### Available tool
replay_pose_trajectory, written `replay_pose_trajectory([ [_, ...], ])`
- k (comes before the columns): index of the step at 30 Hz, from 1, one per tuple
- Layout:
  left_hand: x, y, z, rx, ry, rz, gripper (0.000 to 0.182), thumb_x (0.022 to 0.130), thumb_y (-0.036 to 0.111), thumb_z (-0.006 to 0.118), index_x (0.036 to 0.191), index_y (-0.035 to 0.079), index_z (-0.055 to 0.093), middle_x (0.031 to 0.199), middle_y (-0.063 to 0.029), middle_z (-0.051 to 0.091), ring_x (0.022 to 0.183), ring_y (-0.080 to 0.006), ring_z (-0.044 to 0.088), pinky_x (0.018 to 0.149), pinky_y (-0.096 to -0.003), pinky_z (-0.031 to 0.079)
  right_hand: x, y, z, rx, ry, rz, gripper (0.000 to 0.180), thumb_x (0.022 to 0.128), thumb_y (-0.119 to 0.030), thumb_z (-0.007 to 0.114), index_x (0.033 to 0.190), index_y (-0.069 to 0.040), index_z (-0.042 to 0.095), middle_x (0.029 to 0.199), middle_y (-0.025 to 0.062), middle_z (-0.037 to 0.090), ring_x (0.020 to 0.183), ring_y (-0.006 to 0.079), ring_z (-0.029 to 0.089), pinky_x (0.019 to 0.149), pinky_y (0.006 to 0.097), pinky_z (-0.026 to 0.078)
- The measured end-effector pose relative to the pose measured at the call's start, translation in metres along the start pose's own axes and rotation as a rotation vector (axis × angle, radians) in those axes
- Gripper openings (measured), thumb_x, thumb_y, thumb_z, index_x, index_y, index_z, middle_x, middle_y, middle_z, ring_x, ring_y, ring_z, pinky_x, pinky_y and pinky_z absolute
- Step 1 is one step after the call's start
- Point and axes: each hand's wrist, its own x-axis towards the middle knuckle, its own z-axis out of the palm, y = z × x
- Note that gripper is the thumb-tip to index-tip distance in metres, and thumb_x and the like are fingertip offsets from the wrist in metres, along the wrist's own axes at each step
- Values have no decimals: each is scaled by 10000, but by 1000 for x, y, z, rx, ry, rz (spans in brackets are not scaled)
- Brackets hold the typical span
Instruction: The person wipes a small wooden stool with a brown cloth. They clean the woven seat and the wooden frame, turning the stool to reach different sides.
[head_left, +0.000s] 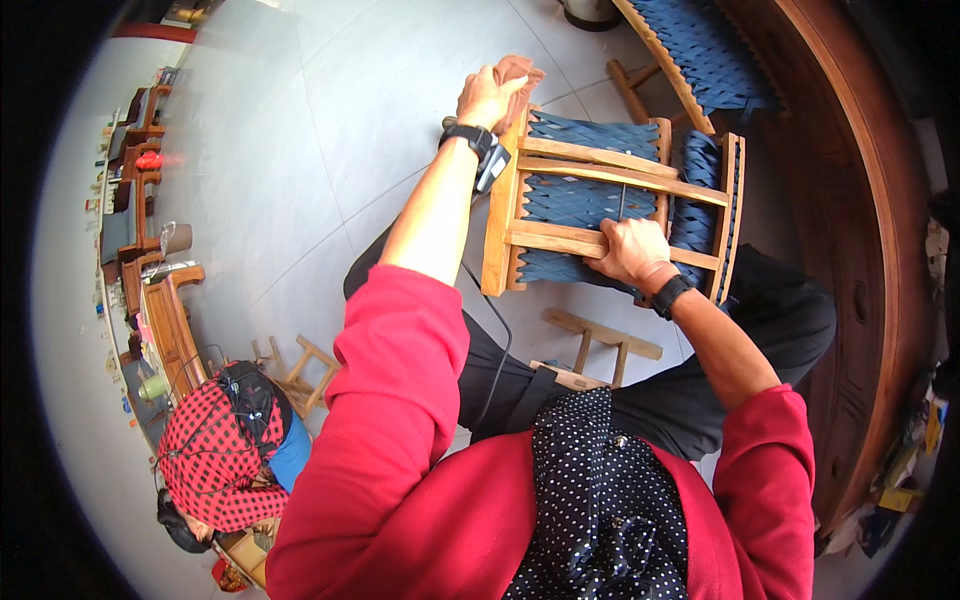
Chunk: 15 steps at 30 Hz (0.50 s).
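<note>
A small wooden folding stool or chair (499, 217) with blue woven strap panels (585, 199) is tilted in front of me, above my knees. My right hand (636, 251) grips one of its wooden rails, near a thin dark metal rod between the rails. My left hand (486, 97) holds a crumpled brown cloth (519, 79) at the frame's far left corner, its fingers closed on the cloth. Dark bands are on both wrists, and a small device is strapped to the left one. A black cable hangs below the left forearm.
A larger chair with blue weave (709, 56) stands at the upper right, by a dark wooden cabinet (862, 300). Wooden stool parts (600, 334) lie below my hands. Another person (225, 450) in a checked top bends at the lower left, near a wooden frame (307, 375).
</note>
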Motion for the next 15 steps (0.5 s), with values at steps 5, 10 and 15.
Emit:
replay_pose_trajectory([
  [5, -56, -25, -5, -58, -8, 15, 556, 881, 340, 747, 1227, -53, 560, 1163, -202, 683, 1094, -283, 661, 951, -395, 507, -1, -2, -1, 4, 18, 12, 422, 758, -497, 723, 854, -86, 731, 772, 168, 724, 746, 323, 721, 703, 414, 576],
  [10, -126, -43, -8, -36, 55, 59, 509, 878, 302, 746, 1235, -8, 559, 1216, -219, 633, 1173, -305, 609, 1001, -407, 471, -2, -1, -1, 3, 18, -17, 420, 755, -487, 729, 833, -74, 724, 761, 169, 720, 730, 325, 718, 691, 418, 573],
  [15, -82, -21, -15, -74, -32, 41, 531, 899, 378, 715, 1223, -19, 574, 1183, -213, 660, 1120, -302, 641, 971, -400, 493, -2, 1, -1, 31, 33, -39, 412, 758, -476, 726, 823, -69, 715, 751, 176, 714, 721, 331, 715, 681, 420, 572],
])
